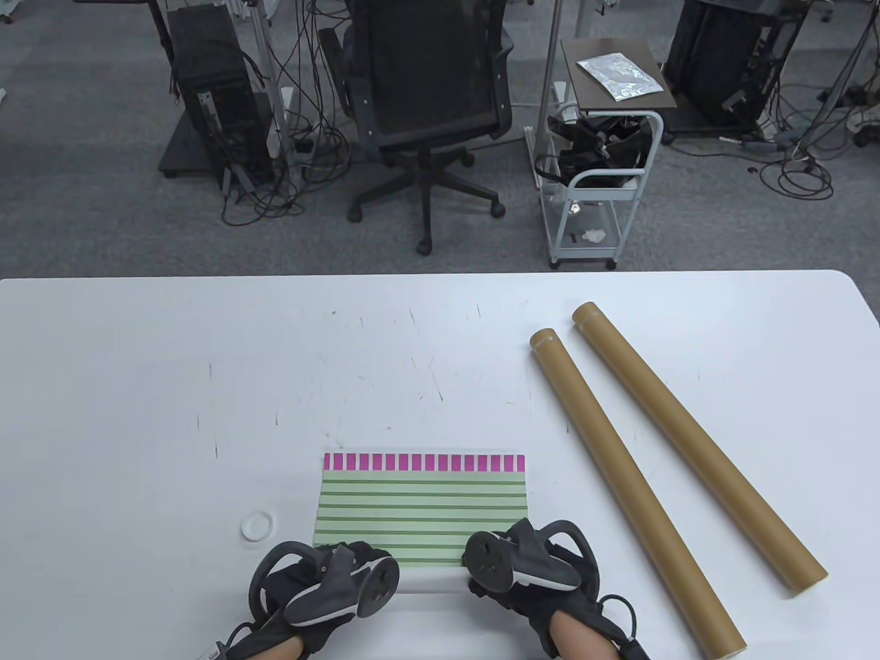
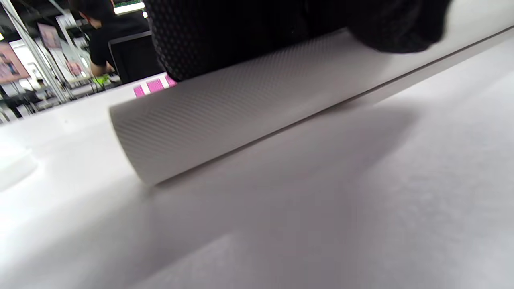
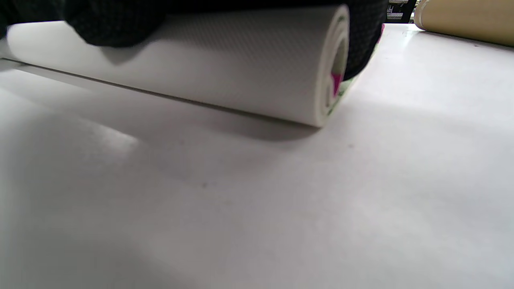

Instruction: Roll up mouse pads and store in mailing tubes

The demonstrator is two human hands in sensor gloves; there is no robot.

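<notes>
two brown mailing tubes lay side by side on the right of the white table (image 1: 137,385), slanting from the middle toward the near right corner: the left tube (image 1: 629,481) and the right tube (image 1: 694,440), near each other but apart. the far end of each looked capped; whether anything was inside could not be told. a small white ring-shaped cap (image 1: 258,526) lay alone on the table left of the mouse pad (image 1: 423,509).

the mouse pad sat at the near edge, centre, partly rolled: its far part lay flat, green-striped with a pink-block border, while the near part was wound into a white roll under both hands. the left hand (image 1: 323,584) and right hand (image 1: 529,560) each curled over an end of the roll, grasping it.

the table view hid the roll behind the trackers. the left wrist view showed its textured white underside and gloved fingers (image 2: 225,36) pressed on top. the right wrist view showed the roll's open end with its spiral layers and a bit of pink inside, and one tube beyond.
</notes>
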